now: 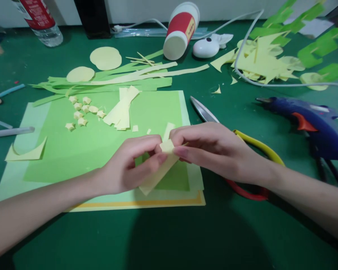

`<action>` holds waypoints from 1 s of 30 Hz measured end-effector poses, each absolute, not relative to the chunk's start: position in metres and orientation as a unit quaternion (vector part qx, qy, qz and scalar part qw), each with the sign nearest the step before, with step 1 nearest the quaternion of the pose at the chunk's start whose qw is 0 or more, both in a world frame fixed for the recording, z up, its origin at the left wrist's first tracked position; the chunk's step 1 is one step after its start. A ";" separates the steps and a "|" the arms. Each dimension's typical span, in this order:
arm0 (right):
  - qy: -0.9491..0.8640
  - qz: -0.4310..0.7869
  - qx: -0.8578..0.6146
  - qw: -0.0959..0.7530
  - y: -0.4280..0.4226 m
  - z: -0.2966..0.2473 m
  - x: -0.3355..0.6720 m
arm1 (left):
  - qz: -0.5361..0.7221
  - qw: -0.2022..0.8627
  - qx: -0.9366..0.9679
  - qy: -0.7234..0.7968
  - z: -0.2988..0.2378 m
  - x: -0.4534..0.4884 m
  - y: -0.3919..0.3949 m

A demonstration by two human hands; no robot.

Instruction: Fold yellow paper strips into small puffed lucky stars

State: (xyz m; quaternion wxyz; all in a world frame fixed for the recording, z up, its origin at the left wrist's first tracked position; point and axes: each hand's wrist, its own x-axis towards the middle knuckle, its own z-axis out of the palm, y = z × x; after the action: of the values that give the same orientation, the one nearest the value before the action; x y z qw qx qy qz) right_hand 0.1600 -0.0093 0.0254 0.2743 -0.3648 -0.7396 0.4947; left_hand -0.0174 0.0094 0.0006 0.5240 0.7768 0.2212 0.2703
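Evidently you are at a folding step: your left hand and right hand meet above the green sheet, pinching one pale yellow paper strip between them. Your left thumb and fingers are closed narrowly on its folded part, and your right thumb and fingertips grip the same fold from the other side. One length of the strip slants down beneath your left thumb toward you, while a short end shows just beyond your fingertips. By my judgement, the next move calls for a light, even pinch, keeping the fold flat and the edges lined up; pressing too hard could crease the paper crookedly. Beyond your left hand, small folded stars lie loose on the sheet, in no container, and just to their right a crossed bundle of yellow strips lies nearer your fingertips. As for containers, well beyond your hands a paper cup lies on its side with a closed end toward you, so you cannot tell whether anything is inside. Farther left, beyond your left hand, stands a clear bottle with a red label; its top is out of view and its contents are hard to make out.
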 end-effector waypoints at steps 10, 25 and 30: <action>-0.716 0.512 -0.365 0.303 -0.009 0.025 0.157 | 0.300 0.501 0.782 0.219 0.001 -0.017 0.010; -0.667 0.484 -0.452 0.341 -0.011 0.021 0.155 | 0.297 0.574 0.719 0.257 0.002 -0.017 0.009; -0.691 0.467 -0.440 0.333 -0.010 0.021 0.155 | 0.290 0.596 0.704 0.254 0.001 -0.018 0.010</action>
State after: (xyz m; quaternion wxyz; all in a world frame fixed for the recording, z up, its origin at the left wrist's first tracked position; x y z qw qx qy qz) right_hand 0.1546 -0.0104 0.0206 0.3330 -0.4400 -0.6910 0.4670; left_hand -0.0176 0.0100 0.0014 0.5961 0.7043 0.2540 0.2900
